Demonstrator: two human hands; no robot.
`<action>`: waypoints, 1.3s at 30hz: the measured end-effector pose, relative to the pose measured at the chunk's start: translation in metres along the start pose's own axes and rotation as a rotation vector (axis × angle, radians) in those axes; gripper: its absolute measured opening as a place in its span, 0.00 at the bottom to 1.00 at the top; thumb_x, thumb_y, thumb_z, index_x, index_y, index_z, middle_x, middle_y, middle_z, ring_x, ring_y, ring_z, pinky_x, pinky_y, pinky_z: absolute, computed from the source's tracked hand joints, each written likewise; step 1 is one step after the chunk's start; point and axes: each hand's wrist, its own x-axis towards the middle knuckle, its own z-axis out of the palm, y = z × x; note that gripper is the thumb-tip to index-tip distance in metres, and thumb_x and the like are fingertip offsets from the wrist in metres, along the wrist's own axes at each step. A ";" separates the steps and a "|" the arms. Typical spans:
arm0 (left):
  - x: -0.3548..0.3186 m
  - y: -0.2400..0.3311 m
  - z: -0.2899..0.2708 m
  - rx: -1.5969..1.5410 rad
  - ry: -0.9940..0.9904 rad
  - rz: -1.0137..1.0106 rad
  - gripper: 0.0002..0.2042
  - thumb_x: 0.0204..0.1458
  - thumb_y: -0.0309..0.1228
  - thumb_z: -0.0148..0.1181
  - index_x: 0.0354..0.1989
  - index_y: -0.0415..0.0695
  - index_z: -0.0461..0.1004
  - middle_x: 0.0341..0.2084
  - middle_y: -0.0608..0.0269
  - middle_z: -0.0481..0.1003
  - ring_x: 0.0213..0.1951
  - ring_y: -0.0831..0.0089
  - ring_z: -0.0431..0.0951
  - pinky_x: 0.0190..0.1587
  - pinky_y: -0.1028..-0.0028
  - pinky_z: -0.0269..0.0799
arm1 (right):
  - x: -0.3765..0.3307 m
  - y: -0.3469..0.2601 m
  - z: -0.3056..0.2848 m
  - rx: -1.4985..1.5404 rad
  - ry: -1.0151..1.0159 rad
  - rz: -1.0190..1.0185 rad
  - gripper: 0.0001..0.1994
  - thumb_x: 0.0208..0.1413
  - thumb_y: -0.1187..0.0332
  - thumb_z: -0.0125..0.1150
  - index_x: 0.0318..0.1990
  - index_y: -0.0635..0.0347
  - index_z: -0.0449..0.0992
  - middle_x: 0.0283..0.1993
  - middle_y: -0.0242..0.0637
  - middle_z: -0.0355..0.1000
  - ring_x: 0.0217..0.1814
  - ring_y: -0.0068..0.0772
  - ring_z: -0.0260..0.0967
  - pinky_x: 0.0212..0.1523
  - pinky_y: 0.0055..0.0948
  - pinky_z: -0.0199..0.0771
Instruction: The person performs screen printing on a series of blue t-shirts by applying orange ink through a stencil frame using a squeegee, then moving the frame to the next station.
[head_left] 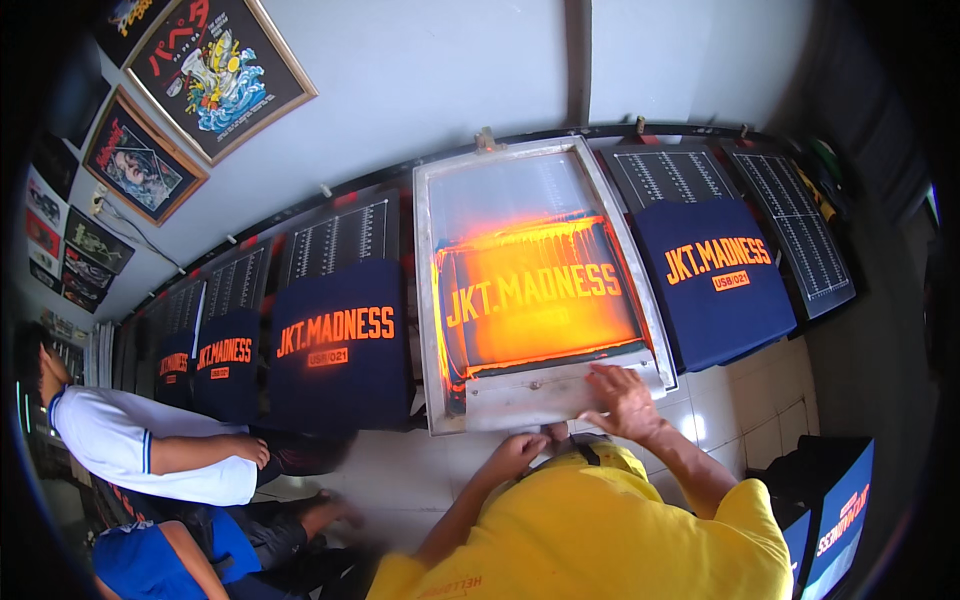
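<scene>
A silkscreen frame (pixel 655 340) lies before me, its mesh smeared with bright orange ink (pixel 530 335) around block lettering. Along the frame's near end rests a broad pale squeegee (pixel 535 397) with screw heads in its face. My right hand (pixel 622 402) lies over the squeegee's right end, its fingers stretched and apart. Close to my waist, just under the near edge of the frame, is my left hand (pixel 517 455). Its fingers are curled closed, and what they hold, if anything, is hidden. The board beneath the screen is covered by it.
Navy shirts with orange print lie on boards at both sides, one shirt (pixel 715 280) to the right and another shirt (pixel 335 330) to the left. A bare board (pixel 790 225) stands far right. Two people are at left, one in a white shirt (pixel 165 445). Navy printed cloth (pixel 835 520) hangs lower right.
</scene>
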 end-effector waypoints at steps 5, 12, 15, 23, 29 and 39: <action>-0.045 0.114 -0.078 -0.166 0.048 -0.074 0.12 0.63 0.31 0.50 0.49 0.38 0.75 0.27 0.64 0.75 0.23 0.81 0.73 0.29 0.77 0.71 | -0.001 0.073 -0.018 -0.024 0.414 0.363 0.16 0.53 0.69 0.63 0.49 0.62 0.74 0.52 0.48 0.71 0.51 0.54 0.69 0.51 0.44 0.72; -0.013 0.055 -0.146 0.911 0.868 0.023 0.15 0.61 0.30 0.52 0.51 0.33 0.74 0.32 0.50 0.80 0.35 0.66 0.81 0.39 0.70 0.76 | -0.009 0.129 0.009 0.223 0.336 0.748 0.14 0.59 0.71 0.53 0.49 0.68 0.74 0.43 0.52 0.77 0.46 0.52 0.75 0.50 0.40 0.73; -0.006 0.004 -0.161 0.749 0.803 -0.098 0.14 0.60 0.31 0.56 0.49 0.34 0.76 0.43 0.46 0.79 0.43 0.60 0.82 0.46 0.70 0.74 | -0.005 0.135 0.023 0.343 0.460 0.795 0.13 0.58 0.73 0.53 0.46 0.70 0.77 0.41 0.52 0.78 0.43 0.45 0.77 0.48 0.35 0.73; 0.000 0.023 -0.161 0.428 0.852 -0.130 0.14 0.55 0.28 0.61 0.45 0.31 0.78 0.38 0.42 0.80 0.39 0.68 0.82 0.44 0.74 0.75 | -0.002 0.137 0.023 0.390 0.537 0.892 0.12 0.54 0.71 0.56 0.41 0.69 0.81 0.36 0.52 0.79 0.41 0.44 0.79 0.44 0.34 0.75; 0.000 0.007 -0.162 0.389 0.889 -0.115 0.14 0.56 0.29 0.61 0.46 0.30 0.78 0.37 0.47 0.82 0.39 0.73 0.81 0.44 0.74 0.75 | -0.003 0.137 0.027 0.357 0.545 0.833 0.12 0.54 0.73 0.54 0.42 0.69 0.80 0.34 0.52 0.79 0.36 0.40 0.79 0.41 0.33 0.75; -0.024 0.105 -0.127 0.895 0.706 0.001 0.20 0.52 0.37 0.63 0.50 0.39 0.77 0.50 0.50 0.76 0.54 0.53 0.75 0.57 0.61 0.69 | -0.025 0.084 -0.052 -0.015 0.035 0.130 0.31 0.46 0.60 0.70 0.61 0.51 0.69 0.59 0.42 0.69 0.61 0.47 0.66 0.58 0.40 0.70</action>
